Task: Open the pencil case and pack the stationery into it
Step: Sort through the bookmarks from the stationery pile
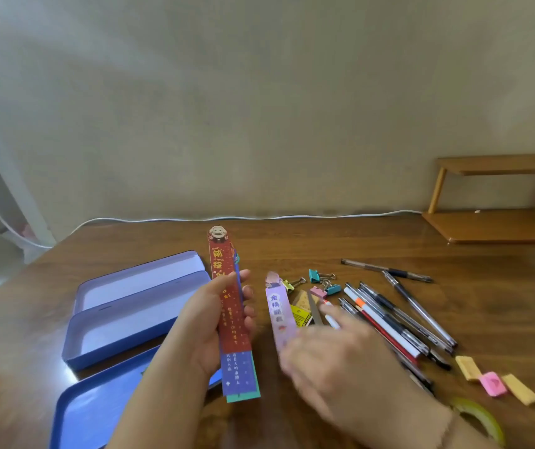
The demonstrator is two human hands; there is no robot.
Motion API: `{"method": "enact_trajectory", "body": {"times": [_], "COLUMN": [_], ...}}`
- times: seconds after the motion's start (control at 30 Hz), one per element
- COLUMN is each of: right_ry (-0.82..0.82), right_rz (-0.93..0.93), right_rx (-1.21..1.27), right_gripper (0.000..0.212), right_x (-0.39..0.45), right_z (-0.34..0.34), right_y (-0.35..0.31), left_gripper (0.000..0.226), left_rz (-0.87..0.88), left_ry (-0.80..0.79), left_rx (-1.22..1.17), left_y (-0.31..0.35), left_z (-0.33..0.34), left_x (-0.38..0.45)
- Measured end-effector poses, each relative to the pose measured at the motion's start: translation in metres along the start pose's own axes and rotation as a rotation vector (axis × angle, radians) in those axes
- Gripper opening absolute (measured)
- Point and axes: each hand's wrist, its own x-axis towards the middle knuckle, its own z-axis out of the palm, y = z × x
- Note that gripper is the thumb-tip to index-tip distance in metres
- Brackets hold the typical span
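The blue tin pencil case (pixel 123 322) lies open on the left of the wooden table, with its lid (pixel 97 406) lying nearer to me. My left hand (pixel 208 322) holds a stack of long bookmarks (pixel 230 306), a red one on top, above the table beside the case. My right hand (pixel 331 354) is blurred and grips the near end of a pink bookmark (pixel 279 306). To the right lie several pens (pixel 399 319), binder clips (pixel 321 280), a yellow card (pixel 300 315) and small erasers (pixel 493 380).
A roll of tape (pixel 480 416) lies by my right wrist. A wooden shelf (pixel 499 202) stands at the back right. A white cable (pixel 259 218) runs along the table's far edge against the wall.
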Motion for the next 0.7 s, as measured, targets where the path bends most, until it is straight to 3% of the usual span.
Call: {"method": "enact_trajectory", "body": {"times": [0.1, 0.2, 0.3, 0.43, 0.5, 0.6, 0.63, 0.7], "right_ry": [0.405, 0.549, 0.468, 0.245, 0.160, 0.035, 0.035, 0.101], "right_rz": [0.238, 0.197, -0.028, -0.199, -0.184, 0.043, 0.061, -0.034], "right_rx": [-0.013, -0.019, 0.016, 0.119, 0.211, 0.469, 0.494, 0.452], "right_gripper": [0.022, 0.020, 0.015, 0.017, 0.028, 0.057, 0.056, 0.036], "right_x": [0.006, 0.009, 0.011, 0.014, 0.013, 0.009, 0.008, 0.007], "right_z": [-0.016, -0.017, 0.002, 0.009, 0.003, -0.006, -0.009, -0.007], "right_y": [0.012, 0.002, -0.022, -0.029, -0.028, -0.026, -0.025, -0.021], "left_gripper": [0.023, 0.044, 0.053, 0.032, 0.027, 0.028, 0.031, 0.032], "left_rz": [-0.010, -0.138, -0.235, -0.176, -0.233, -0.229, -0.227, -0.243], "left_ry": [0.003, -0.046, -0.074, -0.066, -0.171, -0.307, -0.336, -0.358], "left_rx": [0.037, 0.132, 0.190, 0.099, -0.022, -0.179, -0.227, -0.306], "left_y": [-0.005, -0.016, -0.022, -0.022, -0.020, -0.021, -0.022, -0.024], "left_z": [0.002, 0.011, 0.018, 0.018, 0.022, 0.023, 0.021, 0.018], "left_x": [0.001, -0.001, -0.004, -0.002, -0.005, -0.006, -0.005, -0.004]}}
